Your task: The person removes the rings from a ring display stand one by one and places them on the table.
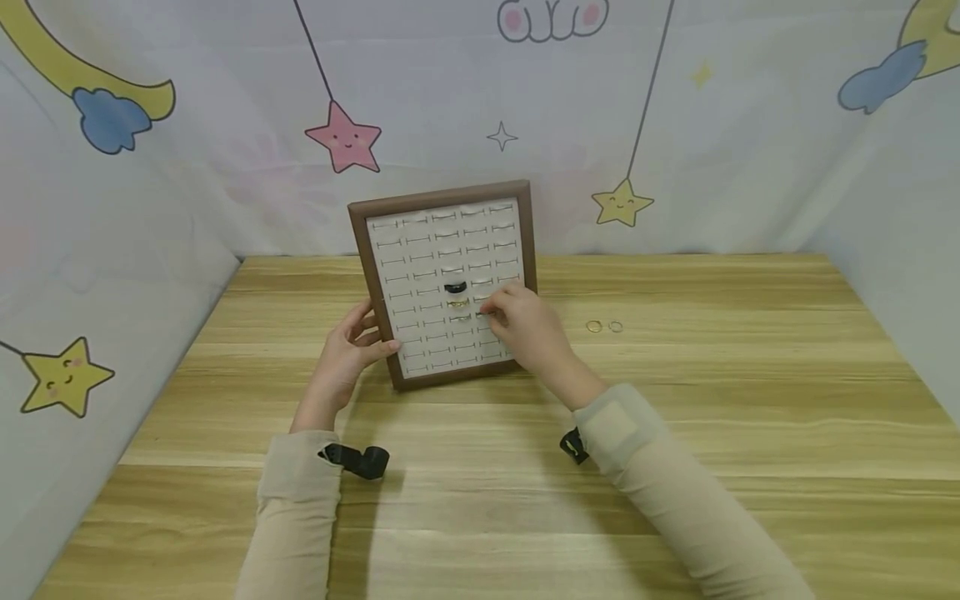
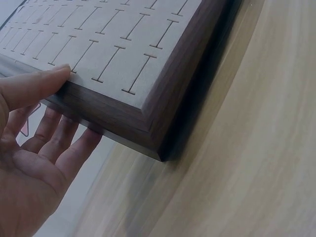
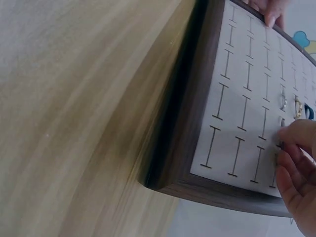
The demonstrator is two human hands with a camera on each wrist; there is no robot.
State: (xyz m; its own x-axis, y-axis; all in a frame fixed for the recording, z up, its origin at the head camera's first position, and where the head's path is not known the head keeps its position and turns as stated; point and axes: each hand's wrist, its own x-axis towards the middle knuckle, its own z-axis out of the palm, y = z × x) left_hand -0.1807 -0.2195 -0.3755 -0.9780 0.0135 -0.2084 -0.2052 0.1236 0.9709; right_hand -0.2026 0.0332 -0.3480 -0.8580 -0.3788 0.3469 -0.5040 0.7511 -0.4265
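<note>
A ring display board (image 1: 420, 342) with a brown wooden frame and rows of slots in its white face leans back, its lower edge on the table. My left hand (image 1: 341, 358) grips the left side of the frame, thumb (image 2: 44, 84) over the front edge and fingers behind. With thumb and fingertips, my right hand (image 1: 534, 329) pinches a silver ring (image 3: 282, 124) at a slot right of the middle column. That column carries a black ring (image 1: 455, 287), a gold ring (image 1: 457, 303) below it and another silver ring (image 3: 283, 100) under that. My right fingers partly cover the pinched ring.
On the wood-grain table (image 1: 465, 517), right of the board, lie a loose gold ring (image 1: 594, 326) and a loose silver ring (image 1: 616, 327). A pale curtain (image 1: 450, 75) with printed stars and clouds stands behind and at the sides. Both sleeves carry black wrist cameras.
</note>
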